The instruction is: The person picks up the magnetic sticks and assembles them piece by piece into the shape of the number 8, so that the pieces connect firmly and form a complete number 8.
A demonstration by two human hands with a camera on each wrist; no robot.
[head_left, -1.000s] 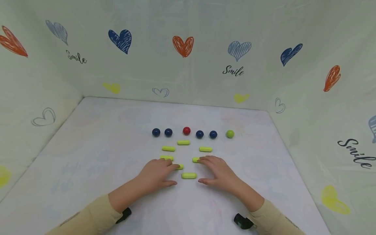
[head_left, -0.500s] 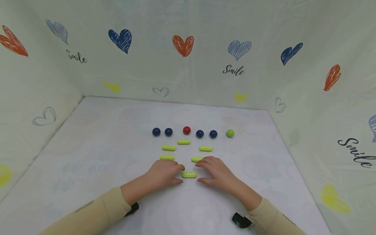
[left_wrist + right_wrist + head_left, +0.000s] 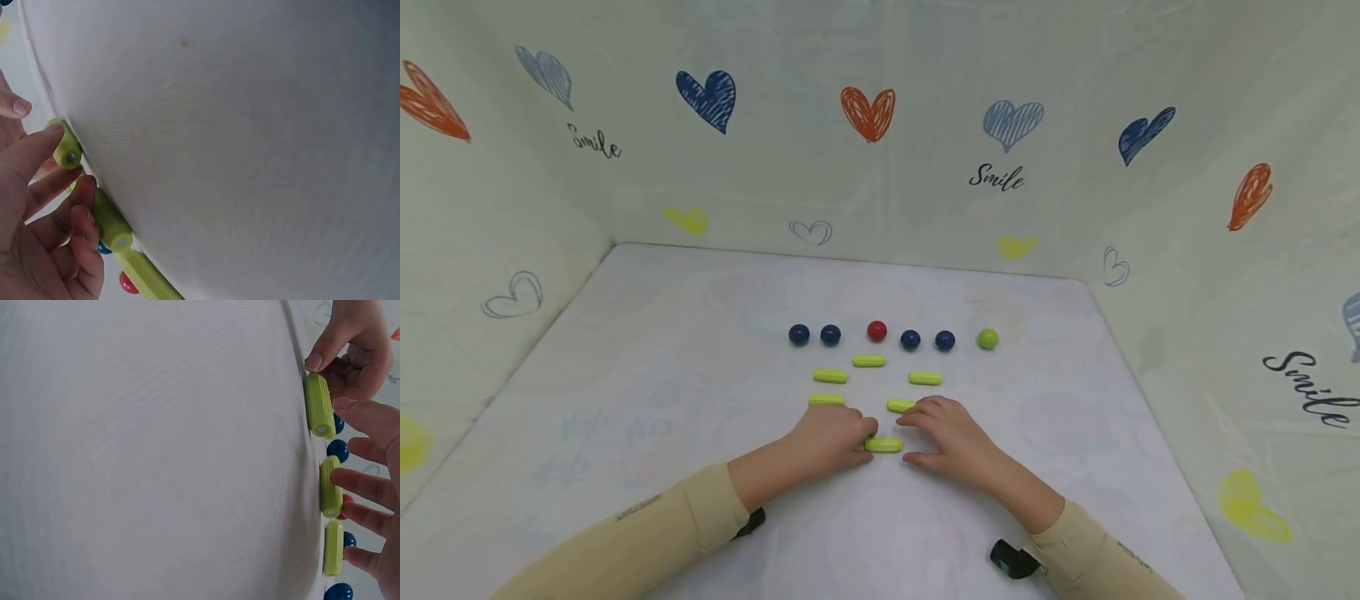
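My left hand [image 3: 831, 440] pinches the left end of the nearest yellow-green rod [image 3: 883, 446], thumb on the near side and index finger on the far side. The left wrist view shows the thumb on this short ribbed rod [image 3: 67, 150], which has a grey disc in its end. Another rod beyond it is mostly hidden behind my left fingers. My right hand [image 3: 951, 442] hovers with spread, relaxed fingers at the front rod's right. Its fingertips are near the end of a right-hand rod [image 3: 900, 406] and hold nothing.
More yellow-green rods form a ring, including a far rod [image 3: 868, 361], a left rod [image 3: 830, 377] and a right rod [image 3: 925, 378]. Behind lies a row of balls: several blue, one red ball [image 3: 877, 331] and one green ball [image 3: 988, 338]. Heart-printed cloth encloses the white table [image 3: 700, 292].
My left hand has moved right from the front-left rod to the front rod's left end, its fingers closing in. My right hand has shifted slightly left; the right-hand rod has slid a little left.
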